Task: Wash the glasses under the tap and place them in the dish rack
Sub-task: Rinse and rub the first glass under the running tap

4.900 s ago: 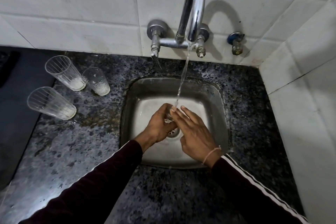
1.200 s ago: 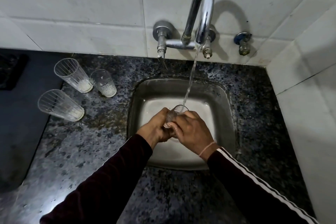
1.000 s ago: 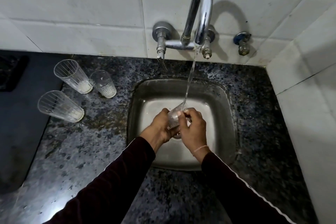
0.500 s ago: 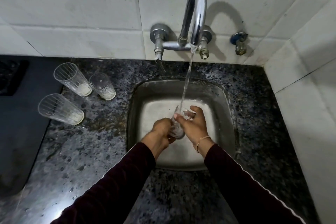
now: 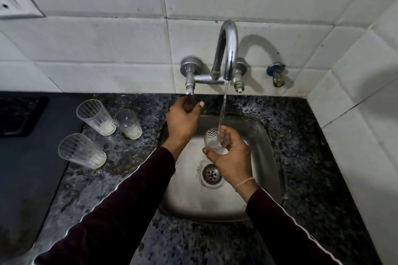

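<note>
My right hand (image 5: 231,157) grips a small clear glass (image 5: 213,140) upright over the steel sink (image 5: 267,157). Water runs from the chrome tap (image 5: 228,49) into the glass. My left hand (image 5: 183,119) is raised to the tap's left handle (image 5: 190,98), with thumb and fingers curled around it. Three other glasses stand on the dark granite counter to the left: a tall ribbed one (image 5: 94,117), a short one (image 5: 128,123) and a second tall ribbed one (image 5: 80,150) nearer me. Two hold a white residue at the bottom.
White tiled walls close off the back and the right side. A small valve (image 5: 276,73) sticks out of the wall right of the tap. A black mat or hob (image 5: 21,135) lies at the far left. The drain (image 5: 212,174) is uncovered. No dish rack is in view.
My left hand has let go of the glass and risen to the tap handle. My right hand now holds the glass alone under the stream. The camera has tilted up.
</note>
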